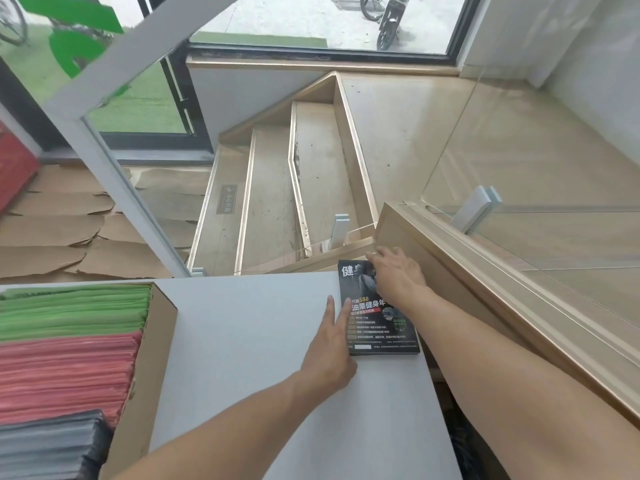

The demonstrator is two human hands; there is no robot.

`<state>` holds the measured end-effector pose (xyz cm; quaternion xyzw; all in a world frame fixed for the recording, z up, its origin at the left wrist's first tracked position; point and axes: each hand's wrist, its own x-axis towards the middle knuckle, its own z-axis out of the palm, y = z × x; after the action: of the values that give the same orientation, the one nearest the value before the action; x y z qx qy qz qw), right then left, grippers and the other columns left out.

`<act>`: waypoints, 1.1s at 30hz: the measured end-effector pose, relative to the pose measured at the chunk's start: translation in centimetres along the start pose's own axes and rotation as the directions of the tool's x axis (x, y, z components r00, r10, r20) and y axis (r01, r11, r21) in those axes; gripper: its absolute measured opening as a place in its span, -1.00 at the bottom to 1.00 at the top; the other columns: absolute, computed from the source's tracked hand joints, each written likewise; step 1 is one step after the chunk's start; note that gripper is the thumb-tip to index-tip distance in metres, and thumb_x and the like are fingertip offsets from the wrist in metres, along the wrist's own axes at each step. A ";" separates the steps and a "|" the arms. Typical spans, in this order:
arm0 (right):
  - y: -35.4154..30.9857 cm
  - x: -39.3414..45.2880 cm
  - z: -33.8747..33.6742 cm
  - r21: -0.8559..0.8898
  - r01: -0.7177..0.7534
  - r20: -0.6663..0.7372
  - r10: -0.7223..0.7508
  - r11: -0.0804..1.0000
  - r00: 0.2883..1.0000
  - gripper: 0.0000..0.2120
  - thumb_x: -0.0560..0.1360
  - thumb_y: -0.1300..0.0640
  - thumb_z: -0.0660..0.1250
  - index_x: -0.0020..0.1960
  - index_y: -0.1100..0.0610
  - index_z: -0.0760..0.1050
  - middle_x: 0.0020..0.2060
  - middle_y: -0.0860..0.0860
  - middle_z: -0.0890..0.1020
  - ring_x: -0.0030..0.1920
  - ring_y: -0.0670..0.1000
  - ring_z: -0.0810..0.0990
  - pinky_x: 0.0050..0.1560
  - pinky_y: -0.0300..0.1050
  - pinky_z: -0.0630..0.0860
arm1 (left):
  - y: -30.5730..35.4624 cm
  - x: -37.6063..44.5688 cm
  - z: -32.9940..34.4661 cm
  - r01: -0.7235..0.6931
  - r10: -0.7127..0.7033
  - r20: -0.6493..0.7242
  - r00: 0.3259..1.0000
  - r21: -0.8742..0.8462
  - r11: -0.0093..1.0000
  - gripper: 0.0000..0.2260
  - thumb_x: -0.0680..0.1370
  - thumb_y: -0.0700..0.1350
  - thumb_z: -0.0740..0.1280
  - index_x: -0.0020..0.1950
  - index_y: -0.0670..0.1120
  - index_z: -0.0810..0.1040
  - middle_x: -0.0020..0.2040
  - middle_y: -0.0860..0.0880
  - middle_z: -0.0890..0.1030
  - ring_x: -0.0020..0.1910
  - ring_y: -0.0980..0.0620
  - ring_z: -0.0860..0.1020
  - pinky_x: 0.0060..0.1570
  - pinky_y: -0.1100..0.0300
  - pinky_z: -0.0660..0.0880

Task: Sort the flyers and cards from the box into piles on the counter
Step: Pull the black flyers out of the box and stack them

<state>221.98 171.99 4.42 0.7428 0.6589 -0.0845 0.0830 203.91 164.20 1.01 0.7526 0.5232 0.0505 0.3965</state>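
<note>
Black flyers (379,317), stacked at the desk's (249,341) 2 o'clock corner. Right hand (398,277) lies flat on the stack's far end, fingers straight. Left hand (332,344) presses straight fingers against its 9 o'clock edge. Box (152,344) at 9 o'clock holds green, red and grey sheets.
</note>
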 end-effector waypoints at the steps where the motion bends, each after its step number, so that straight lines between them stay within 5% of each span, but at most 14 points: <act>1: -0.6 -0.4 0.0 -0.019 0.045 -0.057 -0.046 0.999 0.997 -0.52 0.59 0.12 0.28 0.50 0.00 0.32 0.44 0.02 0.40 0.42 0.11 0.34 0.34 0.06 0.38 | -0.4 -0.8 -0.5 0.004 -0.004 -0.029 1.000 -0.023 1.000 -0.06 0.48 -0.26 0.39 0.65 0.13 -0.14 0.63 0.10 -0.29 0.56 -0.01 0.23 0.25 0.18 0.43; 5: -5.4 -2.3 -0.3 0.093 0.201 -0.174 -0.183 0.975 0.968 -0.44 0.53 0.29 0.19 0.50 -0.02 0.34 0.45 -0.03 0.41 0.43 0.06 0.33 0.35 0.00 0.34 | -2.5 -5.5 -3.4 -0.014 -0.034 -0.246 0.969 -0.191 0.982 -0.20 0.55 -0.12 0.43 0.64 0.12 0.03 0.63 0.23 -0.15 0.56 0.24 0.11 0.30 0.45 0.19; 8: -11.1 -4.8 -0.1 0.221 0.346 -0.283 -0.280 0.912 0.917 -0.50 0.55 0.27 0.22 0.46 -0.01 0.42 0.39 -0.06 0.46 0.39 0.04 0.37 0.31 -0.01 0.38 | -5.0 -10.3 -6.4 -0.100 -0.052 -0.510 0.859 -0.266 0.959 -0.35 0.54 -0.13 0.44 0.56 0.10 0.25 0.60 0.28 0.06 0.46 0.45 0.11 0.28 0.62 0.08; 13: -22.2 -11.1 1.3 0.347 0.649 -0.492 -0.458 0.677 0.741 -0.64 0.53 0.23 0.34 0.30 0.00 0.56 0.19 -0.09 0.59 0.22 0.01 0.52 0.25 -0.05 0.47 | -10.6 -19.2 -10.9 -0.095 -0.157 -0.768 0.621 -0.273 0.957 -0.49 0.55 -0.19 0.42 0.47 0.07 0.42 0.51 0.26 0.31 0.50 0.34 0.21 0.45 0.38 0.17; 18: -31.5 -18.0 2.0 0.248 0.811 -0.565 -0.601 0.529 0.565 -0.67 0.57 0.09 0.33 0.33 0.03 0.53 0.11 -0.10 0.64 0.16 -0.01 0.50 0.22 -0.09 0.40 | -18.1 -26.5 -12.3 0.111 -0.237 -0.843 0.482 -0.210 0.971 -0.59 0.61 -0.20 0.34 0.46 0.02 0.46 0.50 0.18 0.40 0.57 0.19 0.17 0.55 -0.04 0.20; 21: -34.6 -20.3 3.0 0.130 0.843 -0.507 -0.696 0.521 0.508 -0.62 0.58 0.06 0.24 0.38 0.04 0.50 0.22 -0.09 0.60 0.27 0.05 0.47 0.32 -0.04 0.39 | -22.1 -29.4 -11.9 0.309 -0.212 -0.817 0.536 -0.044 0.950 -0.53 0.67 -0.03 0.25 0.58 -0.01 0.29 0.60 0.11 0.24 0.62 0.12 -0.01 0.58 -0.17 0.02; 25: -35.6 -21.5 3.9 -0.042 0.791 -0.433 -0.725 0.610 0.536 -0.53 0.58 0.04 0.17 0.47 0.05 0.41 0.41 0.00 0.49 0.44 0.17 0.39 0.43 0.12 0.35 | -24.0 -31.0 -11.2 0.373 -0.152 -0.729 0.668 0.151 0.915 -0.40 0.65 0.21 -0.04 0.66 0.04 -0.01 0.65 0.15 -0.07 0.62 0.10 -0.22 0.59 -0.09 -0.15; 33: -35.2 -23.1 4.5 -0.128 0.767 -0.433 -0.731 0.629 0.527 -0.48 0.59 0.11 0.24 0.54 0.08 0.31 0.54 0.10 0.30 0.58 0.21 0.15 0.53 0.19 0.16 | -23.7 -31.0 -10.7 0.328 -0.132 -0.769 0.625 0.106 0.939 -0.42 0.66 0.12 0.05 0.65 -0.03 0.09 0.66 0.10 0.00 0.63 0.04 -0.15 0.59 -0.12 0.00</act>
<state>184.23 152.77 5.01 0.3884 0.9095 0.0348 -0.1437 167.05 147.61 3.36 0.6315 0.7342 0.2431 0.0553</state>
